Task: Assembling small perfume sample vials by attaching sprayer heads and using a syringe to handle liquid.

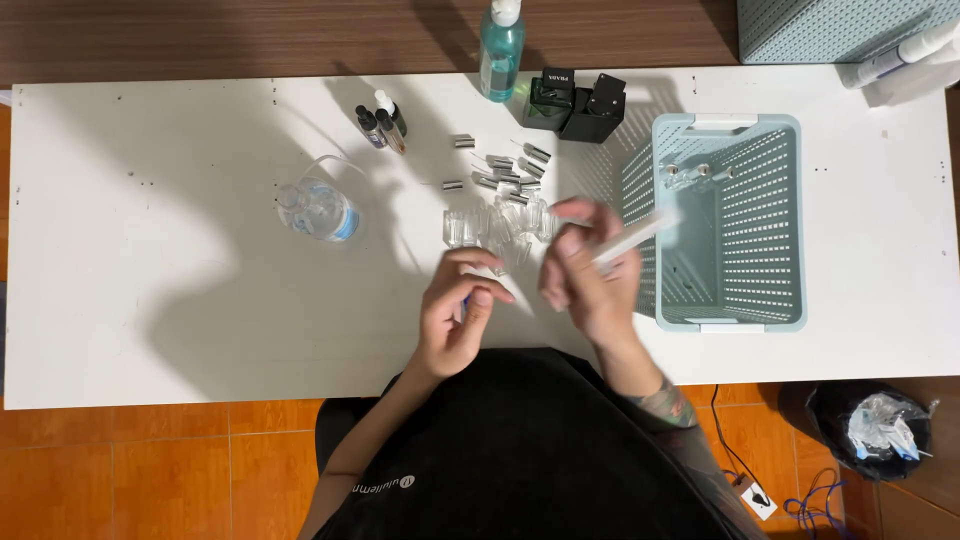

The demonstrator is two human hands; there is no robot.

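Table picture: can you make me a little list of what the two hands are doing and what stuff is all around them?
Left hand: pinches something small, with a bit of blue showing; too small to tell what
Right hand: holds a long white syringe-like tube, blurred
In front of hands: cluster of small clear glass vials and small silver caps
Right side: pale green plastic basket, a few vials inside
Far edge: blue pump bottle, two dark boxes, three small dropper bottles
Left side: clear plastic beaker
Surface: white table

Home worktable point(150, 300), tiled floor point(150, 470)
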